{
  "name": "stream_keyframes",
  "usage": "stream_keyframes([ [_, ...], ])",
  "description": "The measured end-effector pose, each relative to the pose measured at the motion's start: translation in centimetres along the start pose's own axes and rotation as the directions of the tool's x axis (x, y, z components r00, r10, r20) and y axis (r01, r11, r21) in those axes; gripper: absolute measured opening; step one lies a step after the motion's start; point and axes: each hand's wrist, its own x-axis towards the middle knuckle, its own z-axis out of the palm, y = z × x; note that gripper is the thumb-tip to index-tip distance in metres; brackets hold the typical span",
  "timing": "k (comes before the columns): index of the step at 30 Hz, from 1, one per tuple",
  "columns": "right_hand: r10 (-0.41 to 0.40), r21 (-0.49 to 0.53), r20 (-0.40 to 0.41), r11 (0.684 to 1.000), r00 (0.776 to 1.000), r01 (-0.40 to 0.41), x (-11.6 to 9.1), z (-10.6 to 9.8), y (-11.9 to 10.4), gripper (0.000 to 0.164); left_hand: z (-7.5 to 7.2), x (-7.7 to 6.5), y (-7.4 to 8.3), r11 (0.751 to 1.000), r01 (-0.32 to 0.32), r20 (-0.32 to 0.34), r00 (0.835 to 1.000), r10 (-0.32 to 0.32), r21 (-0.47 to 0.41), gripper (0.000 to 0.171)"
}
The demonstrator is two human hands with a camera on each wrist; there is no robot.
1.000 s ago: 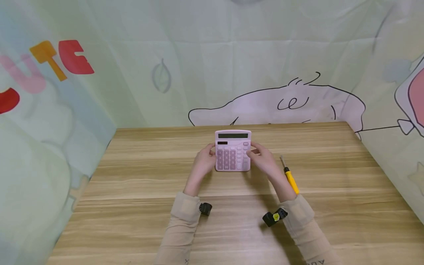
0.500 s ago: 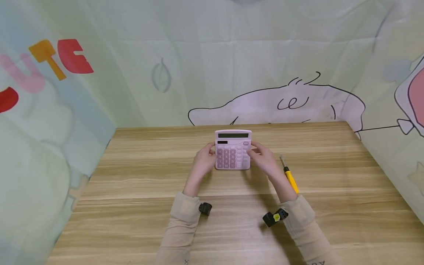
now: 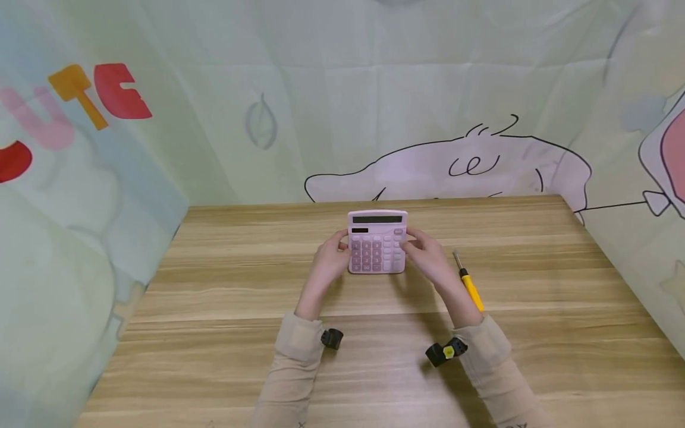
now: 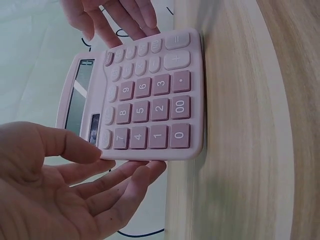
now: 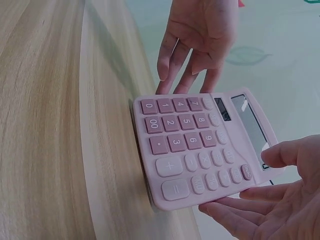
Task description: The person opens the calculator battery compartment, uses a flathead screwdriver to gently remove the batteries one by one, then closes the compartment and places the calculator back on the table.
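A pink calculator point(image 3: 377, 244) is tilted up with its keys and display facing the head camera. Its lower edge is at or just above the wooden table; which one, I cannot tell. My left hand point(image 3: 330, 259) holds its left side, thumb toward the front and fingers reaching behind, as the left wrist view shows beside the calculator's keys point(image 4: 150, 107). On the opposite side my right hand point(image 3: 427, 257) holds the edge the same way; in the right wrist view its thumb point(image 5: 282, 154) lies by the display. The calculator's back is hidden.
A screwdriver point(image 3: 471, 290) with a yellow and black handle lies on the table point(image 3: 230, 285), beside my right forearm. Printed cloth point(image 3: 321, 107) hangs behind the table and along its sides. Each sleeve cuff bears a small black wrist camera point(image 3: 332, 339).
The calculator's lower edge has shifted slightly up in the head view, so it tips a little differently. Both hands keep their hold and stay nearly still. The screwdriver has not moved.
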Motion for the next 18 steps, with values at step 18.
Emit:
stream_keyframes([
  [18,0.022,0.109,-0.012,0.994,1.0,-0.02,-0.28,0.02,-0.74,0.059,0.29,-0.43,0.01,0.998,-0.003,-0.04,0.999,0.001,-0.055,0.048],
])
